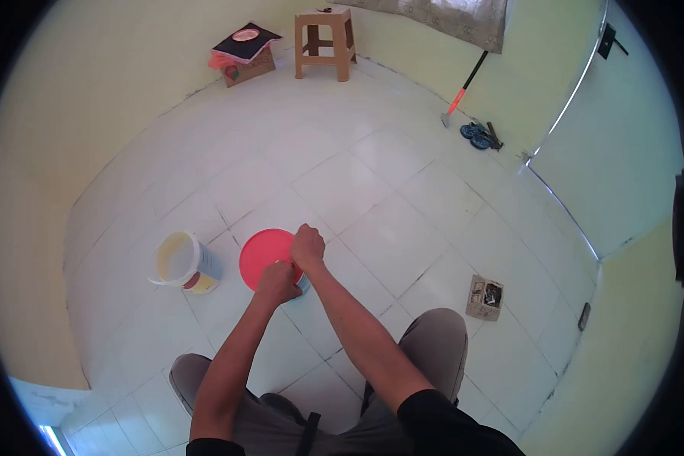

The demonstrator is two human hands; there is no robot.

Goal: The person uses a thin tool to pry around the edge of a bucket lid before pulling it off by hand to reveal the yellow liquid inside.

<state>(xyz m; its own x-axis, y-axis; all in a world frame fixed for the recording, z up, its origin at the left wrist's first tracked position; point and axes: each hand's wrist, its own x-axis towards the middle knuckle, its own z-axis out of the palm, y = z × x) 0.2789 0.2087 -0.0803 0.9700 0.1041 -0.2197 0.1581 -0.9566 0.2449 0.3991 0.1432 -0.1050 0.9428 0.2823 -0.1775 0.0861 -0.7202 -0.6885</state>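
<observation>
A round red lid sits on a bucket whose bluish side shows only in a small patch. My left hand is closed at the lid's near edge, its fingers curled over the rim. On the lid's right edge, my right hand is closed too, knuckles up. Both hands and forearms hide much of the bucket. To the left stands a white bucket without a lid, its inner wall coloured pale yellow.
A brown plastic stool and a cardboard box stand by the far wall. Near the door are a red-and-black long-handled tool and blue sandals. A small carton lies right of my knee.
</observation>
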